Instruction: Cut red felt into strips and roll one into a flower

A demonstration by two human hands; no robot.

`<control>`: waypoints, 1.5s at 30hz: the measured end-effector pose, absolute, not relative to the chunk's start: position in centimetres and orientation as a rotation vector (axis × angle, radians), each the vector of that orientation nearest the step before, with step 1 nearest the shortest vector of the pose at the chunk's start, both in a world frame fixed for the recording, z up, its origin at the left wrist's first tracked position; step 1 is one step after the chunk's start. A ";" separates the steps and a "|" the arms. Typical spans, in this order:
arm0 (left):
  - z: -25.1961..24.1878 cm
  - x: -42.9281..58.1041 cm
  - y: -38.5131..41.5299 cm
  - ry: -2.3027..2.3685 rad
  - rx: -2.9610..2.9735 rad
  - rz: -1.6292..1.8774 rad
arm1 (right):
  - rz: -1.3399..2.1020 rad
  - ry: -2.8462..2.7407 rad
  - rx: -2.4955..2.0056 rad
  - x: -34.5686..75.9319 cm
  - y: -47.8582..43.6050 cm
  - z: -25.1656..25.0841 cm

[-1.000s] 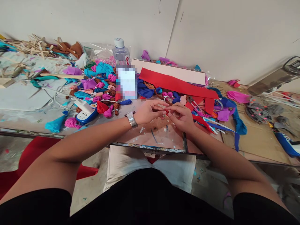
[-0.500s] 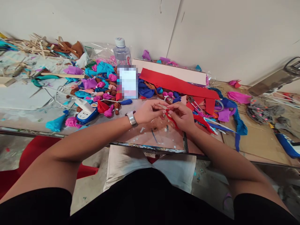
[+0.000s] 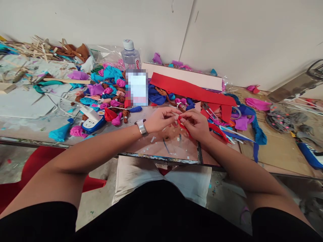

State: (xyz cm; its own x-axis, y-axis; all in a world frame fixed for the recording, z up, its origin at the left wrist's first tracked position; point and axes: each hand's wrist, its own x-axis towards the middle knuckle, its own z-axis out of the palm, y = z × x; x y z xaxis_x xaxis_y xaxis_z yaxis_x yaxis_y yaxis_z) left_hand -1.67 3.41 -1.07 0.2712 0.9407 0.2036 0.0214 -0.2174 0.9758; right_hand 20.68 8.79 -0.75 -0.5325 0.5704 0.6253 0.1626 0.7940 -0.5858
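My right hand (image 3: 195, 124) pinches a narrow strip of red crumpled fabric or paper (image 3: 185, 128) between thumb and fingers, and one end of it trails below the hand. My left hand (image 3: 163, 120), wearing a watch (image 3: 141, 127), meets it fingertip to fingertip. Its thumb and fingers are drawn together at the upper end of the red strip; something small and pale seems to be between them, too small to name. Both hands are just above the table's front part. Behind them lies a long flat red strip (image 3: 186, 89), with scissors (image 3: 210, 112) beside red pieces.
Small rolled flowers (image 3: 108, 90) in several colours are heaped at left-centre. Near them are a power strip (image 3: 94, 123), a water bottle (image 3: 130, 55) and a blurred upright screen (image 3: 137, 87). Pliers (image 3: 39, 89) and wooden sticks (image 3: 37, 48) lie far left. Cardboard (image 3: 277, 148) covers the right side.
My left thumb has drawn slightly back from the red strip, and the fingertips have shifted a little. My right hand keeps its pinch; the rest is nearly unchanged.
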 end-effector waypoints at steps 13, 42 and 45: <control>-1.4 -1.5 3.3 0.954 1.672 1.189 | 0.554 -2.130 -0.548 20.6 8.7 -0.7; -0.9 -1.3 3.1 0.942 1.556 1.156 | 0.436 -2.164 -0.536 20.9 8.9 -0.8; -0.9 -1.3 3.1 0.941 1.567 1.163 | 0.434 -2.149 -0.513 20.8 8.8 -0.8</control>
State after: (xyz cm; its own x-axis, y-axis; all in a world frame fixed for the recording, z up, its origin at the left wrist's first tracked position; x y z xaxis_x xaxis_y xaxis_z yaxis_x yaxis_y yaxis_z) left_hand -1.32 3.06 -0.91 0.2556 0.9347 0.2469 0.0462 -0.2669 0.9626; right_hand 20.85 8.83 -0.79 -0.5450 0.5043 0.6698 0.2050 0.8548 -0.4768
